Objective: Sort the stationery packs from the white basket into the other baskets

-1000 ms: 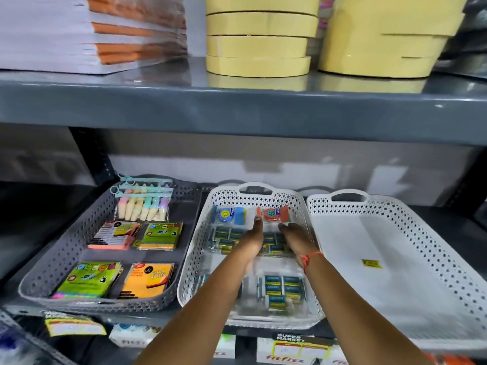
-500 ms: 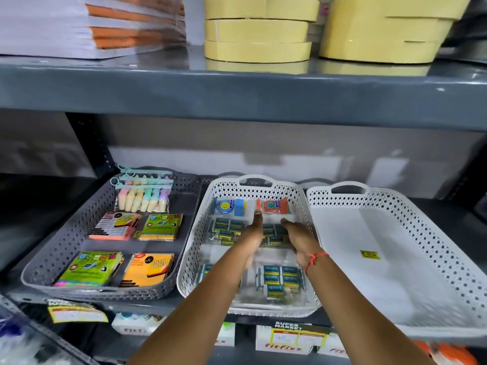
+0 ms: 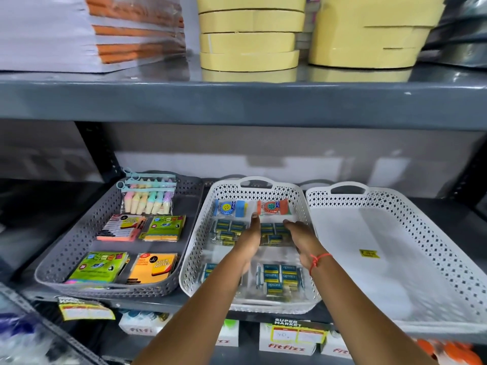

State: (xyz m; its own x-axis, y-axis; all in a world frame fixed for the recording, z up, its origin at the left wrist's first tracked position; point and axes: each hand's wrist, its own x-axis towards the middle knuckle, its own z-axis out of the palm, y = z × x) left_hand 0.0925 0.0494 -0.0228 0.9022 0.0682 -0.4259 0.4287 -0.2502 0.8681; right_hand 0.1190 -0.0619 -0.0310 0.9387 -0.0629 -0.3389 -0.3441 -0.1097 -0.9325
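Observation:
The middle white basket (image 3: pixel 200 248) holds several clear packs of blue-and-yellow erasers. A blue sharpener pack (image 3: pixel 229 207) and an orange one (image 3: pixel 272 207) lie at its far end. My left hand (image 3: pixel 249 239) and right hand (image 3: pixel 300 237) are both inside this basket, palms facing each other. They flank one eraser pack (image 3: pixel 274 233) in the middle row, which lies on the basket floor. Another eraser pack (image 3: pixel 279 280) lies nearer me. To the left, the grey basket (image 3: pixel 79 233) holds sticky-note packs (image 3: pixel 163 227) and a highlighter pack (image 3: pixel 147 201).
A second white basket (image 3: pixel 448 248) stands to the right, holding only a small yellow sticker (image 3: pixel 369 253). The shelf above (image 3: pixel 237 101) carries yellow tape rolls (image 3: pixel 250 32) and paper stacks (image 3: pixel 79 32). Boxed goods and price tags sit below the shelf's front edge.
Both hands stay in the middle white basket on either side of the same eraser pack. The view has tilted a little.

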